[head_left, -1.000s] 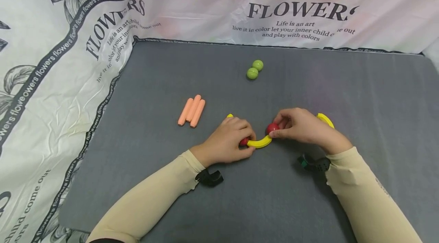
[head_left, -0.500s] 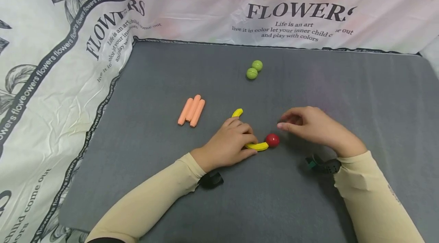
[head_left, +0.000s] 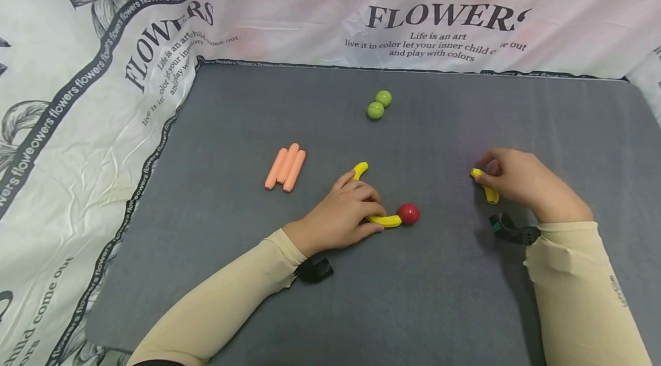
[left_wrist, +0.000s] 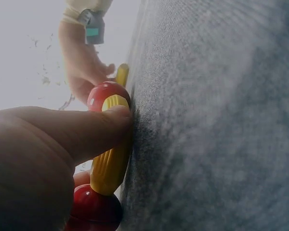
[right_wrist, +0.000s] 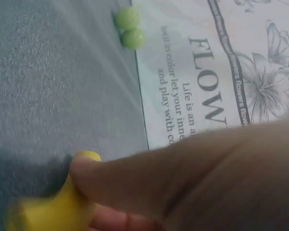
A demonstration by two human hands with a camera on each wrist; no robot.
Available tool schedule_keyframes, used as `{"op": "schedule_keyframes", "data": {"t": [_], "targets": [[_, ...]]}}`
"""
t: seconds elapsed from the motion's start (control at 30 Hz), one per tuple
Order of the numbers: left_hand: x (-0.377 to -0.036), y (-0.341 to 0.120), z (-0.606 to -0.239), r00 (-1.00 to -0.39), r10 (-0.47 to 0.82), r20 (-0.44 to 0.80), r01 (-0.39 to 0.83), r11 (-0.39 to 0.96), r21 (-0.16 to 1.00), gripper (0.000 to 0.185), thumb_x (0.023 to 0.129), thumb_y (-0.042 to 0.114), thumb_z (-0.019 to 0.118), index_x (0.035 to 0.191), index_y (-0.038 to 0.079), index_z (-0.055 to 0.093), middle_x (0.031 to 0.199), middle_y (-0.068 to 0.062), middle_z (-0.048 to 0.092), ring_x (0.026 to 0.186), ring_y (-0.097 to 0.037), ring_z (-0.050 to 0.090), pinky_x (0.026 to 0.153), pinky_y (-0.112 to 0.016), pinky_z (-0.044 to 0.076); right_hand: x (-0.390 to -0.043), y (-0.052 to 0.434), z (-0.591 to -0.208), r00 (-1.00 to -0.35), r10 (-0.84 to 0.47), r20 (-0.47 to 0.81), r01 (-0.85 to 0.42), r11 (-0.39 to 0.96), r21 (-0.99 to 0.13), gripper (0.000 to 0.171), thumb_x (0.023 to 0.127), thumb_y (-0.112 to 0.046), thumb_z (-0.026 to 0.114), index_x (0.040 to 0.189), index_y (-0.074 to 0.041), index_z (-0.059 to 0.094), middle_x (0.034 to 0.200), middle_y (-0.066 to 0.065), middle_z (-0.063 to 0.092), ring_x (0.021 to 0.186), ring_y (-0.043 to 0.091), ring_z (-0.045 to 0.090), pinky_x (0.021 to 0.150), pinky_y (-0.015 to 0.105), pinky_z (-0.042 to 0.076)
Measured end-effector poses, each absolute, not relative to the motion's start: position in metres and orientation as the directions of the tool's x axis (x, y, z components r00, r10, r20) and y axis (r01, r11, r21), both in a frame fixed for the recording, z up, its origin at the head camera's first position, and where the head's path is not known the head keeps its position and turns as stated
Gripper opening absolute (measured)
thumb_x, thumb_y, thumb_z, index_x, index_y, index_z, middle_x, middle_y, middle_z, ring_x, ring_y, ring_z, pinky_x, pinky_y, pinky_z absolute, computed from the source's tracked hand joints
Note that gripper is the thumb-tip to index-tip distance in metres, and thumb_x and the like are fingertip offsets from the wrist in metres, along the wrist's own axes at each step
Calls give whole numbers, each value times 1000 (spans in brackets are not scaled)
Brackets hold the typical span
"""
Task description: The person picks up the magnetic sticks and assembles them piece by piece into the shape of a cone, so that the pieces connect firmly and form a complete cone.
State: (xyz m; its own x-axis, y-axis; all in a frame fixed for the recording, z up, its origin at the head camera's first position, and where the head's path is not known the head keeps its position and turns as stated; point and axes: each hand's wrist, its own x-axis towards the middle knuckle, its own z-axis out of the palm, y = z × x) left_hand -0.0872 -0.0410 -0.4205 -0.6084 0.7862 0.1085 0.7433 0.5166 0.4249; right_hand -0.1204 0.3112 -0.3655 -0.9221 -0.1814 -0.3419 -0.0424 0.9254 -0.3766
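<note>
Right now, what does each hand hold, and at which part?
Right hand grips a yellow curved piece around its middle. Left hand pinches another yellow curved piece near its end beside the red ball.

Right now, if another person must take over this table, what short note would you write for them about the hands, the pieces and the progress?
Left hand: holds down the joined chain, fingers curled over a yellow curved piece with a red ball at its free end. A second red ball sits under the palm, and another yellow piece sticks out behind the fingers.
Right hand: pinches a loose yellow curved piece, apart from the chain.
Untouched on the grey mat: three orange sticks side by side, two green balls touching.
Done: the chain under the left hand is joined.
Left: probably the loose yellow piece, the sticks and the green balls.
</note>
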Motion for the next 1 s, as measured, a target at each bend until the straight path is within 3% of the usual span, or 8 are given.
{"op": "schedule_keyframes", "data": {"t": [0.07, 0.17, 0.8, 1.0], "targets": [[-87, -42, -421, -607, 786, 115, 745, 513, 426, 21, 99, 35, 76, 115, 23, 80, 118, 5, 68, 120, -17, 57, 129, -48, 16, -121, 307, -368, -915, -209, -345, -63, 919, -390, 33, 100, -18, 69, 121, 7, 64, 89, 12, 70, 73, 24, 61, 65, 39, 47], [-87, -42, -420, -607, 786, 121, 747, 511, 426, 20, 98, 35, 77, 113, 22, 80, 116, 5, 68, 119, -17, 58, 129, -47, 18, -121, 297, -372, -916, -254, -310, -111, 904, -413, 31, 100, -18, 71, 119, 6, 66, 87, 8, 71, 71, 20, 59, 64, 37, 46], [-87, -41, -419, -601, 789, 132, 761, 513, 397, 19, 98, 36, 77, 111, 22, 80, 113, 6, 67, 115, -16, 59, 128, -47, 20, -109, 231, -385, -942, -331, -57, -234, 771, -593, 28, 98, -15, 74, 122, -1, 75, 91, 8, 71, 72, 17, 61, 60, 31, 48], [-86, -41, -419, -602, 788, 131, 763, 519, 386, 20, 98, 36, 77, 111, 22, 80, 113, 6, 68, 116, -17, 59, 128, -47, 20, -107, 221, -390, -937, -345, -56, -240, 752, -614, 27, 97, -14, 75, 121, -2, 75, 92, 7, 71, 73, 17, 61, 62, 30, 49]]}}
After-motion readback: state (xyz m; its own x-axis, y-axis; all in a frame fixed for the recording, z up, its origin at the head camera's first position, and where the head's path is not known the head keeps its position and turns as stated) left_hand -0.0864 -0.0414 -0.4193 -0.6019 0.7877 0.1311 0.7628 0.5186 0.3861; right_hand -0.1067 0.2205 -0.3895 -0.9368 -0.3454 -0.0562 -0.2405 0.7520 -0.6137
